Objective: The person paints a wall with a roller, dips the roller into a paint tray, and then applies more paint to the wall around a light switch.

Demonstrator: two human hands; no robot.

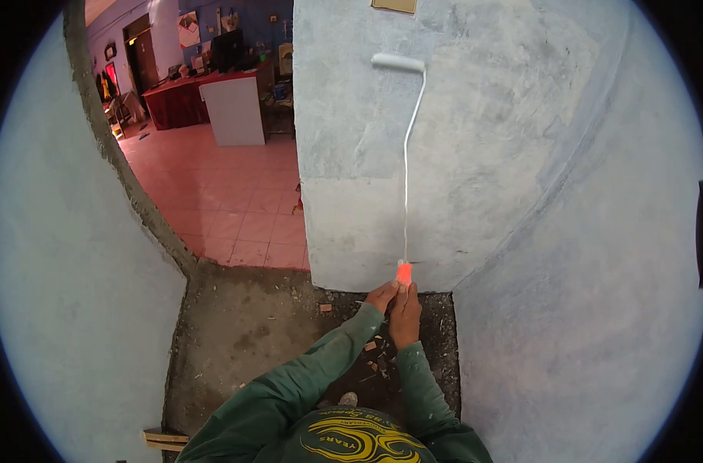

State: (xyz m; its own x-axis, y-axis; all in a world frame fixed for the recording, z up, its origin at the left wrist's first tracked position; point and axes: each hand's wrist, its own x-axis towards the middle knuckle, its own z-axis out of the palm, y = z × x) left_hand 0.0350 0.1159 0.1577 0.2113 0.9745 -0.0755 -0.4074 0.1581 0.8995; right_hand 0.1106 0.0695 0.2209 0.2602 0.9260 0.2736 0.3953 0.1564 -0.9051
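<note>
A paint roller [398,62] with a white sleeve lies against the upper part of the grey-white wall [351,224] in front of me. Its long thin white rod runs down to an orange handle [404,274]. Both hands are closed around that handle, low before the wall. My left hand [382,295] grips from the left side, and my right hand [405,315] sits beside it, partly covering the handle's lower end. Some fingertips are hidden by the hands themselves.
Left of the wall, a doorway leads to a room with pink floor tiles [228,193] and a red-covered counter [174,104]. Debris, including a brick fragment [325,308], lies on the rough floor. Wooden pieces [165,440] stand at lower left. Another wall [583,309] rises on the right.
</note>
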